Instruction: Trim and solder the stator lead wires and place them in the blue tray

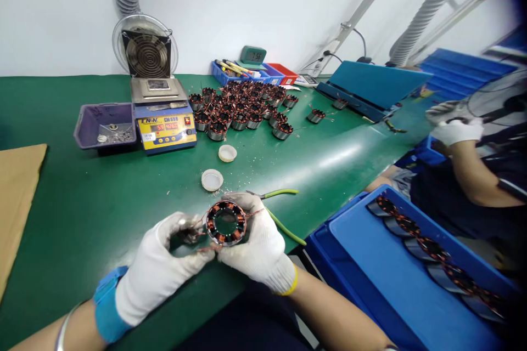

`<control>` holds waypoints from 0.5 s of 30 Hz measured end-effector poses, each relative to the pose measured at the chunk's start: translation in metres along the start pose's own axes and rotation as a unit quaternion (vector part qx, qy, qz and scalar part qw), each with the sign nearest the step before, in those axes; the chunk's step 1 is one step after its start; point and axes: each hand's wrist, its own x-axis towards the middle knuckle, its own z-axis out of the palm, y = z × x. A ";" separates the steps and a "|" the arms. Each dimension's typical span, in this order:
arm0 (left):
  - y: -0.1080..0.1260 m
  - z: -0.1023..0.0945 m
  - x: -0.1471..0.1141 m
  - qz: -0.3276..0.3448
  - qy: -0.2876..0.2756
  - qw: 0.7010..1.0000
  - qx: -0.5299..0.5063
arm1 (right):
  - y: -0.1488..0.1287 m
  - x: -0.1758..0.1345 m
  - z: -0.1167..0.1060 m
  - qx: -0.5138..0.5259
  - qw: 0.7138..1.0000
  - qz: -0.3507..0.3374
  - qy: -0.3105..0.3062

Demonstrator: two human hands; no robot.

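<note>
A motor stator (pixel 207 223), a ring wound with copper coils and with loose wire leads, is held facing up over the bench edge. My right hand (pixel 261 249), in a white glove with a yellow cuff, grips it from the right, thumb below and fingers behind. My left hand (pixel 154 263), gloved with a blue wristband, is at its left side, curled around the copper wire leads, thumb and fingers at the stator's edge. Its exact pinch is partly hidden. Green-handled pliers (pixel 284 225) lie just beyond my right hand, their jaws partly hidden.
Many stators (pixel 239 107) are heaped on the green bench (pixel 102 192). Behind my left hand stand a yellow-blue solder pot (pixel 167 130), a fan (pixel 148 55) and a purple tray (pixel 105 123). Two small lids (pixel 212 180) lie ahead. Blue bins (pixel 382 263) and a co-worker's gloved hands (pixel 459 129) are right.
</note>
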 end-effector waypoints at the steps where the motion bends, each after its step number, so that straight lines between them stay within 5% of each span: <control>1: -0.003 -0.001 -0.001 0.020 0.005 0.999 0.027 | 0.000 -0.001 0.002 -0.011 1.000 0.000 0.000; 7: -0.014 -0.013 0.010 0.063 -0.035 0.985 0.154 | 0.004 0.020 -0.007 -0.057 0.998 -0.008 0.006; 11: -0.019 -0.016 0.024 0.040 -0.058 0.976 0.206 | 0.009 0.065 -0.027 -0.208 0.977 -0.002 0.051; 15: -0.024 -0.016 0.028 0.049 -0.062 0.973 0.218 | 0.006 0.094 -0.032 -0.331 0.944 -0.014 0.010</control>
